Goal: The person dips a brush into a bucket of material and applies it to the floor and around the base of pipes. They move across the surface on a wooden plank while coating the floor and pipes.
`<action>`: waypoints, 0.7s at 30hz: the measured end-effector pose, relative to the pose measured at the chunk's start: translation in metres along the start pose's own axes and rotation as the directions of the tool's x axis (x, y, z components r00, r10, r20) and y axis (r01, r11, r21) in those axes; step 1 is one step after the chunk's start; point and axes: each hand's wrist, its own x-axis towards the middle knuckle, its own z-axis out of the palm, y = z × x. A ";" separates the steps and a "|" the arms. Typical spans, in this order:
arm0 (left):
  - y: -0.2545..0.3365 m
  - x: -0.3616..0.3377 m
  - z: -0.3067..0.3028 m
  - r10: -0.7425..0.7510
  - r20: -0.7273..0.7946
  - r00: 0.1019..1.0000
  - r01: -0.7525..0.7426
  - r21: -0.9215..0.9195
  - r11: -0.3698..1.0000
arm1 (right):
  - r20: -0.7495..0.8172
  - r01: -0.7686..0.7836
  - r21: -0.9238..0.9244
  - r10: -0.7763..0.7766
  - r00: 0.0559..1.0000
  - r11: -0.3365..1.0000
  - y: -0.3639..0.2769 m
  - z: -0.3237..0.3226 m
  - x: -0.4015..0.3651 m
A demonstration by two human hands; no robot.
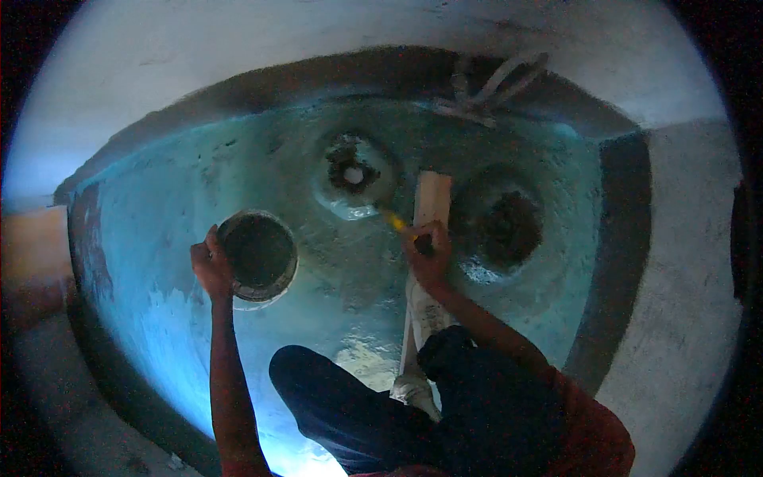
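Note:
My left hand (212, 266) is closed on the rim of a round bucket (292, 266), which stands on the wet greenish floor and looks dark inside. My right hand (430, 256) grips a slim yellow-handled tool (396, 222). Its working end points up and left and is too dim to make out. Just beyond that end, a pale round opening (353, 174) sits in a rough dark patch with a wet, shiny edge. A wooden plank (433, 199) lies by my right hand and runs back under my feet.
To the right is another rough dark round patch (513, 230) in the floor. Pale pipes or strips (497, 86) are at the far wall. A dark band (624, 215) runs along the wall bases. Bright light falls on the floor at lower left.

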 end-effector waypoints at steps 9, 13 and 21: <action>0.006 -0.002 -0.003 0.091 -0.058 0.994 -0.091 -0.002 0.996 | 0.350 0.141 0.076 -0.159 0.923 0.987 -0.026 -0.007 -0.001; -0.004 -0.002 -0.003 0.213 -0.067 0.975 -0.211 0.036 0.977 | 0.288 0.052 0.067 -0.069 0.955 0.996 -0.015 -0.032 0.050; -0.003 -0.004 -0.002 0.034 -0.063 0.997 -0.044 -0.157 0.987 | 0.042 0.056 0.012 -0.056 0.998 0.998 -0.019 -0.021 0.128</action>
